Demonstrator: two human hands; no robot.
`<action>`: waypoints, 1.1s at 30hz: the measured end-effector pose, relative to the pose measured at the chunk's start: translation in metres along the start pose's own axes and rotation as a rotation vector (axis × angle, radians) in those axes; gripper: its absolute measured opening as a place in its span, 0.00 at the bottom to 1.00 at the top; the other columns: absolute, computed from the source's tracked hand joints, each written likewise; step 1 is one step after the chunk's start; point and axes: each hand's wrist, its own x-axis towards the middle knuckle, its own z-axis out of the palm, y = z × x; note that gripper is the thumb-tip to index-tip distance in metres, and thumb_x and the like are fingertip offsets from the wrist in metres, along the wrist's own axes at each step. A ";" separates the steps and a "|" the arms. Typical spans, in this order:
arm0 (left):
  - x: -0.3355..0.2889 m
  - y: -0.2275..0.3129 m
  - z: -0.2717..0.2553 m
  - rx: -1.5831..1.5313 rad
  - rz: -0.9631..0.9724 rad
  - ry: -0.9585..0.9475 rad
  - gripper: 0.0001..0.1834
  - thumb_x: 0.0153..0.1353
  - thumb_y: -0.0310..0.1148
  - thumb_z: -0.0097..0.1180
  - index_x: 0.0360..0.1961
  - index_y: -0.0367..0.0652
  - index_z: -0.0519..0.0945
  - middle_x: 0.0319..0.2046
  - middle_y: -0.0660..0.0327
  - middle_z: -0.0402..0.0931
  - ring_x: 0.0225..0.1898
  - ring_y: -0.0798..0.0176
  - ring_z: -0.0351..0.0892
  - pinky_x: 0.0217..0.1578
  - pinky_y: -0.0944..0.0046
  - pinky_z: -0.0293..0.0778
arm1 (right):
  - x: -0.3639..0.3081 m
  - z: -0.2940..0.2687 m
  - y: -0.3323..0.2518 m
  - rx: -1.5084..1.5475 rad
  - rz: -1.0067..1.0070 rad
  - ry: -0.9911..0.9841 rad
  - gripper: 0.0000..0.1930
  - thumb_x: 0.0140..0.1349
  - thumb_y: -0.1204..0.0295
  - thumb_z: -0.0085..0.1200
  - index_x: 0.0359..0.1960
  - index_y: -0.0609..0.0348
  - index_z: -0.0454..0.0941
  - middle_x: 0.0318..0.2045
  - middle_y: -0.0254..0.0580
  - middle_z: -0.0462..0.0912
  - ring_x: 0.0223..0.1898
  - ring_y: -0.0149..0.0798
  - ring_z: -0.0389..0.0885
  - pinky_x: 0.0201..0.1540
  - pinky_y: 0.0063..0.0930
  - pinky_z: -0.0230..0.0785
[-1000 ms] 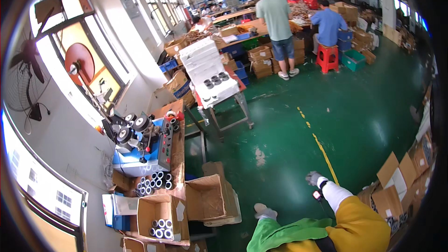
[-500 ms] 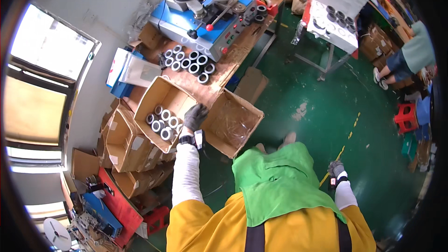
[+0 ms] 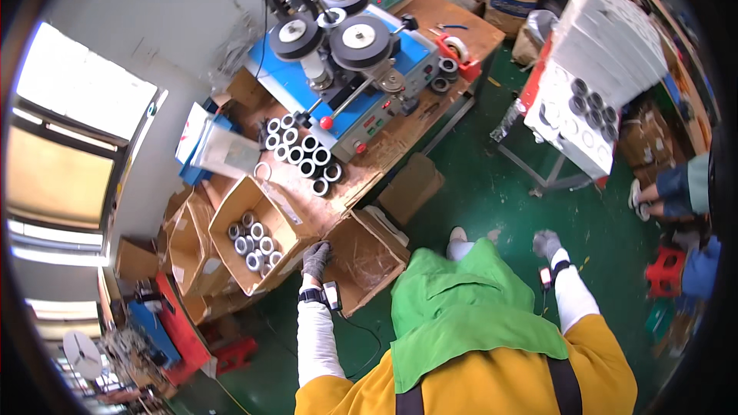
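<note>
My left hand (image 3: 316,260), in a dark grey glove, is closed at the rim where two open cardboard boxes meet. Its fingers bend over the left wall of the right-hand box (image 3: 393,244), which has clear plastic film inside. The left-hand box (image 3: 223,219) holds several black-and-silver rings (image 3: 254,242) lying at its bottom. Out over the floor at the right, my right hand (image 3: 547,245), also gloved, is held away from everything with loosely bent fingers and nothing visible in it.
A blue machine (image 3: 350,119) with black rollers stands on the wooden bench (image 3: 361,177), several rings (image 3: 304,155) beside it. At the right are a white table (image 3: 573,138) with more rings, a red stool (image 3: 667,273) and a person (image 3: 661,192). More boxes (image 3: 188,242) stand left.
The view has shifted, bringing the machine nearer. My left hand has drawn back along the box rim toward me. My right hand has risen and moved forward, away from my side.
</note>
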 end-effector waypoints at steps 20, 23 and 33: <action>0.020 0.122 0.099 -1.348 0.338 0.141 0.23 0.61 0.50 0.36 0.39 0.40 0.72 0.40 0.51 0.72 0.45 0.47 0.70 0.48 0.50 0.66 | 0.009 0.102 -0.364 -0.336 -0.661 -0.496 0.10 0.55 0.74 0.49 0.40 0.58 0.74 0.27 0.34 0.77 0.24 0.25 0.74 0.28 0.18 0.67; 0.018 0.135 0.105 -1.401 0.252 0.293 0.22 0.60 0.50 0.37 0.35 0.41 0.73 0.38 0.52 0.73 0.43 0.47 0.71 0.47 0.49 0.66 | 0.011 0.101 -0.374 -0.311 -0.594 -0.501 0.10 0.55 0.74 0.48 0.40 0.58 0.73 0.28 0.33 0.77 0.24 0.24 0.74 0.27 0.16 0.66; 0.033 0.148 0.138 -1.180 0.191 0.610 0.21 0.60 0.48 0.37 0.34 0.40 0.73 0.31 0.56 0.75 0.35 0.58 0.76 0.41 0.58 0.69 | 0.049 0.091 -0.431 -0.249 -0.494 -0.626 0.09 0.55 0.76 0.49 0.38 0.60 0.73 0.27 0.31 0.76 0.24 0.23 0.72 0.27 0.18 0.67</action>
